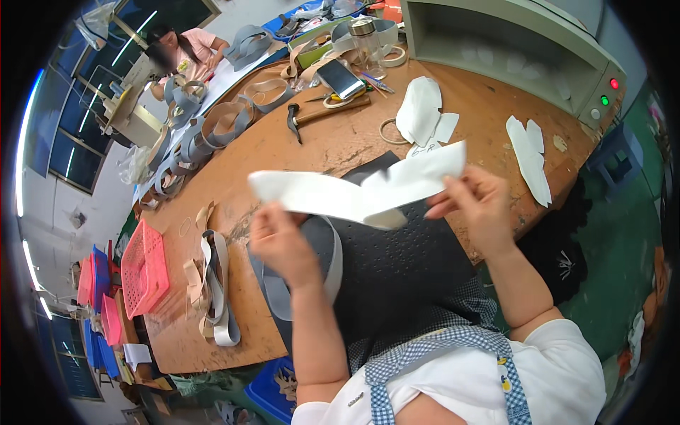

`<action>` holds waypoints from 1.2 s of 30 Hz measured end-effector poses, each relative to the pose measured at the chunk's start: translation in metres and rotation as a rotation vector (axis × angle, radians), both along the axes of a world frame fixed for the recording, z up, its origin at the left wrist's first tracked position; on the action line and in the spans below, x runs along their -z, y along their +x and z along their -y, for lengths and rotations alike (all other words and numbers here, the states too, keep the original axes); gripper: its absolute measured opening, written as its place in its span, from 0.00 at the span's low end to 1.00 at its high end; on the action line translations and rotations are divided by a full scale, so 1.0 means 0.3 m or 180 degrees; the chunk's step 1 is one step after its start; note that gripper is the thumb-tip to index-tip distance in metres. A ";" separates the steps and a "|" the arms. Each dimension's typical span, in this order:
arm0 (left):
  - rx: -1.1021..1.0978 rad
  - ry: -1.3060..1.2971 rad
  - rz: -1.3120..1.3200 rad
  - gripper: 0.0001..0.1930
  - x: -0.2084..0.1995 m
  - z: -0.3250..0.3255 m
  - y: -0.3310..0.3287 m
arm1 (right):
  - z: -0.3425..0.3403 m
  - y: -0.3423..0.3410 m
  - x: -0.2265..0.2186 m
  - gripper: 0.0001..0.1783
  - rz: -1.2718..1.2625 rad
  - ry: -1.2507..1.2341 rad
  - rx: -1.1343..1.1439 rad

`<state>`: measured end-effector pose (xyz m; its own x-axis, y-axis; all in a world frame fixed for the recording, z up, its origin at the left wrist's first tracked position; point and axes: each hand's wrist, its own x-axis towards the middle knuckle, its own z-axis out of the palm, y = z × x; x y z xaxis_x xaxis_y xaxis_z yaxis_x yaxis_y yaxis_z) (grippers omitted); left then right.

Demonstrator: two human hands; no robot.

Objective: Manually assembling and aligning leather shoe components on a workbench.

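A long white cut-out piece (312, 191) of thin, flexible sheet with a notch along its edge spans the space between my hands, above the table. My left hand (283, 241) pinches it near its left end. My right hand (478, 205) grips its right end between thumb and fingers. Beneath it lies a dark perforated mat (397, 269), partly over my lap. Beside my left wrist a grey curved band (333, 262) rests on the mat's left side. More white pieces (419, 110) lie beyond my right hand, and another white piece (529, 159) is at the right.
A hammer (326, 117), a phone (341, 78) and a glass bottle (367, 46) stand or lie at the back. A grey-green box with lit buttons (595, 99) is at the far right. Curled bands (216, 283) and a pink basket (144, 269) are left. A person (191, 53) sits far left.
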<state>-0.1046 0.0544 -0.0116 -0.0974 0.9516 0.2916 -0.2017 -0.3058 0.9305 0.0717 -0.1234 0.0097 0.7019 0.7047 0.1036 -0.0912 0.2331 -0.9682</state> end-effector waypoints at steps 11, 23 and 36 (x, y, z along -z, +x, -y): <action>0.0537 -0.0095 -0.0237 0.08 -0.107 0.118 -0.023 | 0.087 0.498 0.226 0.16 0.3872 -0.3345 0.1890; 0.0256 0.3478 -0.2384 0.13 -0.075 0.289 0.092 | -0.018 -0.016 -0.072 0.09 0.0791 -0.0192 -0.1267; 0.0977 0.1785 -0.1835 0.06 -0.093 0.285 0.083 | -0.026 -0.011 -0.089 0.06 0.2010 -0.0105 -0.1295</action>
<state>-0.0797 -0.0313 0.0162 0.4485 0.6120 0.6513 0.1069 -0.7603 0.6407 0.0683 -0.1155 0.0362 0.1996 0.9055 0.3745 0.4109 0.2696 -0.8709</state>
